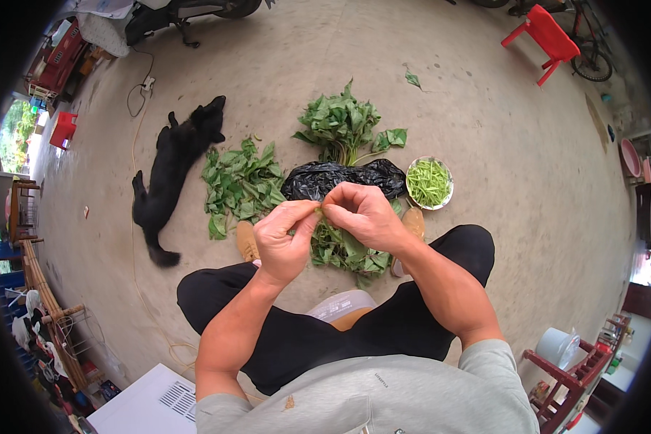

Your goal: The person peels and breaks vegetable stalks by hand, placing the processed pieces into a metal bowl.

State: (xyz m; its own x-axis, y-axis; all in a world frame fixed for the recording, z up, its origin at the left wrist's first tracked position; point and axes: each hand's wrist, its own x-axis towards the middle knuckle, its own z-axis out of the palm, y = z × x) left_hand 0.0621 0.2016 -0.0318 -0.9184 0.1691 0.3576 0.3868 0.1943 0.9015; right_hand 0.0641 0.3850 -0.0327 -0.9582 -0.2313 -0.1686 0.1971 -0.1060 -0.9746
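My left hand [285, 241] pinches a small piece of green stem [318, 210] between thumb and forefinger. Against that same piece press the thumb and forefinger of my right hand [364, 218]; most of it is hidden by the fingertips. Just beyond my hands lies a black plastic bag [314, 179], with a bunch of leafy green stems [339, 122] on its far side. A patterned-rim bowl [452, 191] of short cut green stems [429, 183] stands to the right. Below my hands, loose leaves [352, 255] lie between my shoes, and another leaf pile [241, 182] is at the left.
A black dog [176, 168] lies on the concrete floor [325, 59] left of the leaf pile. A cable [134, 244] runs along the floor beyond it. One stray leaf [413, 79] and a red plastic chair [550, 38] are farther off at the right. A white appliance [146, 404] stands behind my left side.
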